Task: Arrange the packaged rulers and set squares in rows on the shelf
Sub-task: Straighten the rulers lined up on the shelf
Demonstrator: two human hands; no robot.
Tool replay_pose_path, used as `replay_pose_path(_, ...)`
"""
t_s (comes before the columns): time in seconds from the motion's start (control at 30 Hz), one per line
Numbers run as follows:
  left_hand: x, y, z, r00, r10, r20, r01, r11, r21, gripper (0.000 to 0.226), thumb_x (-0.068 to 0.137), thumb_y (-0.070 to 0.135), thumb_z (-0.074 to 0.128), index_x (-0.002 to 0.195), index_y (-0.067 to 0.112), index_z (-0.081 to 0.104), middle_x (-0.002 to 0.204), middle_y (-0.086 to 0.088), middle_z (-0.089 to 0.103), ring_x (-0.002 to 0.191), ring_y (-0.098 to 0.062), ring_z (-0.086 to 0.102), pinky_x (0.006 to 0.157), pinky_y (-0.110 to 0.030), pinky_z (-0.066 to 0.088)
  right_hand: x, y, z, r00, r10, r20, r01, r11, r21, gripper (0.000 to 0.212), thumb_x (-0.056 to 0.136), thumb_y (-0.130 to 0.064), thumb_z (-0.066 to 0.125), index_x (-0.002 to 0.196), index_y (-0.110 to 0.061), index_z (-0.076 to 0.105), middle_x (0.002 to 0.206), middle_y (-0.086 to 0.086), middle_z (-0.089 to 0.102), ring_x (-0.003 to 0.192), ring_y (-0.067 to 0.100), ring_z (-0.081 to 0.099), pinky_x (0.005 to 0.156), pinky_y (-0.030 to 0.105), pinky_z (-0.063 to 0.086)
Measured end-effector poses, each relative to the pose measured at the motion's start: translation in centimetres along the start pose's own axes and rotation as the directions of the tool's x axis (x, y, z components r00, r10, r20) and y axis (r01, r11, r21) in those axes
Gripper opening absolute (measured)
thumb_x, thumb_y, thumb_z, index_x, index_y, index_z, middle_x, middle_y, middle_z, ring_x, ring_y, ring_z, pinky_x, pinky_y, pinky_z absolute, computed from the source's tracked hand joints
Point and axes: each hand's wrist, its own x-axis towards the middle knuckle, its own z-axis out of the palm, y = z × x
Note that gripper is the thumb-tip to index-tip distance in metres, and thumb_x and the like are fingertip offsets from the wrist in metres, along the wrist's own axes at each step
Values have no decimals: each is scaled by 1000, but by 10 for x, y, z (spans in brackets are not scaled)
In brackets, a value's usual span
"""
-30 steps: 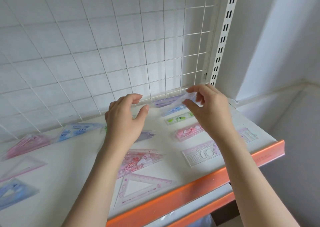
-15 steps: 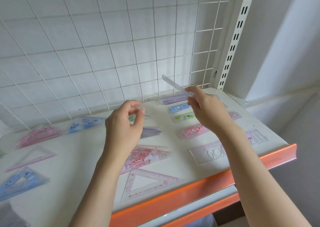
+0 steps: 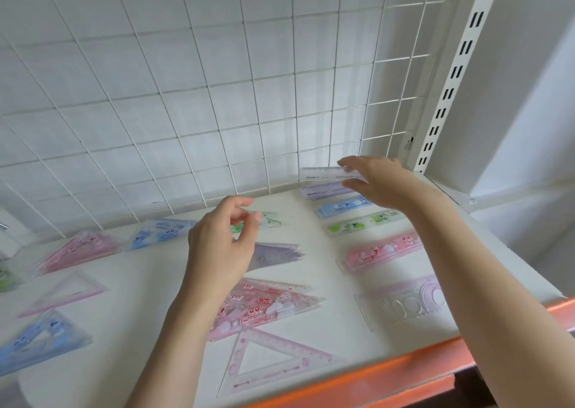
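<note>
My right hand pinches a clear packaged ruler between thumb and fingers, level and just above the shelf's back right corner. Below it a column of rulers lies on the white shelf: purple, blue, green, pink and a clear stencil ruler. My left hand hovers over the middle of the shelf with its fingers loosely curled and nothing in it. Set squares lie around it: green, purple, pink printed and a pink open triangle.
More set squares lie to the left: blue, pink, a pale pink outline and another blue one. A white wire grid backs the shelf. A slotted upright stands at right. The front edge is orange.
My right hand has carried the clear ruler from mid-air back and down toward the shelf's rear right corner, turning it level. My left hand stays empty over the middle.
</note>
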Motion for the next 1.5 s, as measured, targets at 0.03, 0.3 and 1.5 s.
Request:
replay_pose_path(0.03, 1, -1, -1, 1000, -4, -4, 4, 1000, 6, 14, 88, 20, 60, 102, 18, 63, 83, 8, 64, 84, -11, 57, 78, -29, 41, 5, 1, 0, 999, -13, 41, 13, 1000, -1, 42, 98, -29, 46, 139, -19, 41, 136, 0, 52, 126, 24, 44, 104, 41, 31)
replay_pose_path(0.3, 2, -13, -9, 997, -66, -31, 66, 998, 10, 12, 89, 22, 59, 101, 20, 62, 79, 13, 60, 85, -11, 58, 73, -22, 36, 26, 6, 16, 987, -46, 154, 58, 996, -73, 42, 99, -23, 44, 140, -16, 40, 141, 5, 47, 131, 25, 40, 109, 38, 27)
replay_pose_path(1.5, -111, -236, -327, 938, -335, -87, 336, 821, 463, 29, 89, 32, 56, 110, 13, 63, 110, -8, 63, 108, -31, 56, 92, -43, 44, -82, -448, 109, 971, -233, -61, 238, 897, 372, 33, 91, -32, 58, 118, -14, 63, 118, 3, 62, 109, 25, 56, 90, 39, 45)
